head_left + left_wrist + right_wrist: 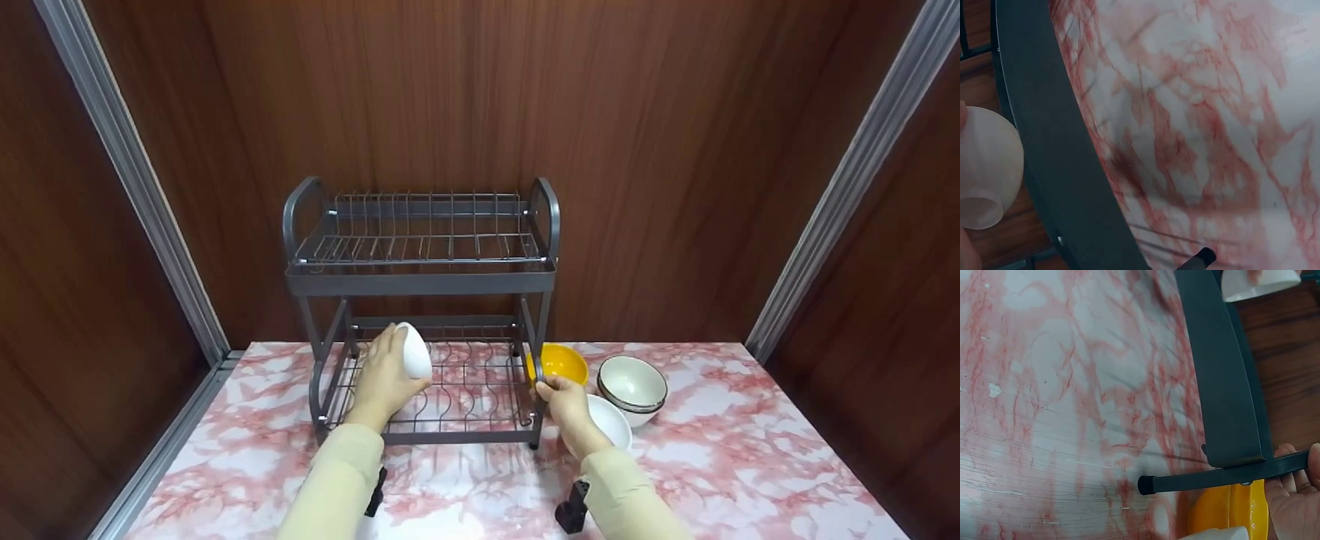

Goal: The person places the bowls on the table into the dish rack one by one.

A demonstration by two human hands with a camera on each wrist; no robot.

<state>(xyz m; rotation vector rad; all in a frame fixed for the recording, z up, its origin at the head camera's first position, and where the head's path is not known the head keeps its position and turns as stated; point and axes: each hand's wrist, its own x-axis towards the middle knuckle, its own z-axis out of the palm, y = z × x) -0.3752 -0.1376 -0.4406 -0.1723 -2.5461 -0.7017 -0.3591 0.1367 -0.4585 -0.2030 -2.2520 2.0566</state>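
My left hand (382, 379) grips a small white bowl (416, 352), tilted on its side, over the lower tier of a dark two-tier dish rack (420, 283). The same bowl (991, 157) shows its foot at the left of the left wrist view. On the right, my right hand (566, 409) holds the rack's front right leg between thumb and fingers; in the right wrist view that hand (1297, 495) wraps the dark bar (1213, 479). Just beside this hand are a yellow bowl (564, 364) and a white bowl (611, 421), partly hidden by the wrist.
Stacked cream bowls with dark rims (634, 381) stand right of the rack. The rack's upper tier has wire slots (427, 236). A pink-and-white marbled tabletop (720, 457) lies beneath. Brown wood panels (660, 150) with metal corner strips enclose the back and sides.
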